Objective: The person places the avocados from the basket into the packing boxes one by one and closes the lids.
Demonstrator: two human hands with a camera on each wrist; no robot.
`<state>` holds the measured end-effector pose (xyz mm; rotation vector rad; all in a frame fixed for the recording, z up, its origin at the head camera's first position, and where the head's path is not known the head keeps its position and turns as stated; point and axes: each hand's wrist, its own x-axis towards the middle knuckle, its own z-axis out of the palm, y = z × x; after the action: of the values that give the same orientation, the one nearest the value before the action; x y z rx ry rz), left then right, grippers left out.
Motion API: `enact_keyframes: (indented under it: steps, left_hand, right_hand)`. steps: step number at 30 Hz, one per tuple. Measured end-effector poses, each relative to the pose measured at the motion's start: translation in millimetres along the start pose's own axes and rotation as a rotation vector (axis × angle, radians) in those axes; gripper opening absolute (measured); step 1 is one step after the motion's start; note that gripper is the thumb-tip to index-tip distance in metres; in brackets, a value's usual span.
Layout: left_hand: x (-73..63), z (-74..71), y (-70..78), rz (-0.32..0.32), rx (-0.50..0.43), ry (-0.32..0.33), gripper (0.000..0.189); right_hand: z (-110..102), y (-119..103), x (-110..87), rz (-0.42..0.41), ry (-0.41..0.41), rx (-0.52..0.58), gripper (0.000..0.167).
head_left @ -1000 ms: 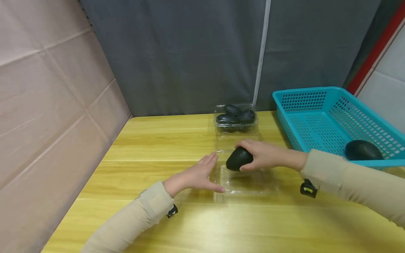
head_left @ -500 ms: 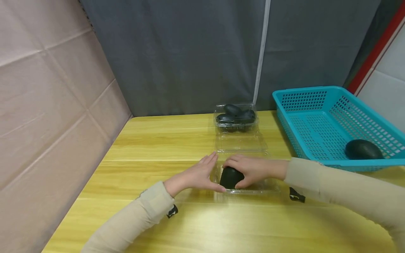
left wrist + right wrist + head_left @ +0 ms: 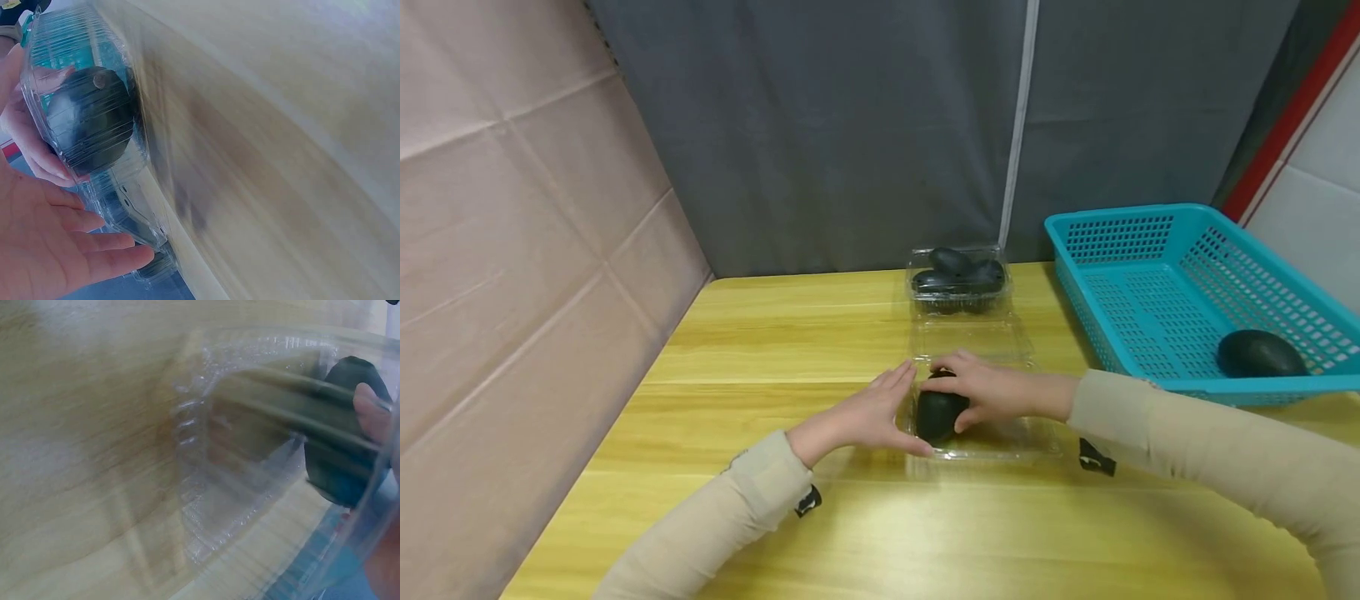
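Note:
In the head view, a dark avocado (image 3: 940,414) sits at the left end of an open clear plastic clamshell box (image 3: 1022,437). My right hand (image 3: 988,390) reaches into the box and holds the avocado, thumb on the near side and fingers over the far side. The right wrist view shows the thumb against the avocado (image 3: 344,450) through the clear wall. Beside the box's left end is my left hand (image 3: 868,417), its fingers straight and thumb spread. Through the ribbed plastic, the left wrist view shows the avocado (image 3: 94,122) close to my left hand (image 3: 50,237).
Behind the open lid (image 3: 970,337) stands another clear box holding several dark avocados (image 3: 958,279). A turquoise basket (image 3: 1120,312) at the right contains one avocado (image 3: 1261,354). A grey curtain (image 3: 835,142) borders the wooden table (image 3: 775,333) at the back.
My right hand has lowered the avocado into the clear box and brought it left to the end wall. Its fingers have shifted on the avocado since half a second ago. My left hand stays in place.

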<state>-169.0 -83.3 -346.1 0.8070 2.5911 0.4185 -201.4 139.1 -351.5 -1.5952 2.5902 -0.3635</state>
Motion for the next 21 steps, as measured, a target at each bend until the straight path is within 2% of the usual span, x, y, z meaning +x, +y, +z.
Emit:
enact_keyframes:
  steps: [9,12,18,21]
  left_hand:
    - [2.1,0.8,-1.7,0.008,0.002,-0.002,0.113]
    - [2.1,1.0,-2.1,0.013,0.007,0.003,0.114]
    - [1.8,1.9,-3.3,0.017,0.015,0.030,0.116]
    - [2.6,2.5,-4.2,0.020,0.017,0.033,0.117]
  right_hand:
    - [-3,-5,-3.4,0.033,0.001,-0.060,0.073]
    - [-8,-7,-7.2,0.040,0.026,-0.060,0.073]
    - [-36,0,-23.0,0.044,0.139,-0.080,0.069]
    - [-58,6,-36.9,0.096,0.161,-0.111,0.065]
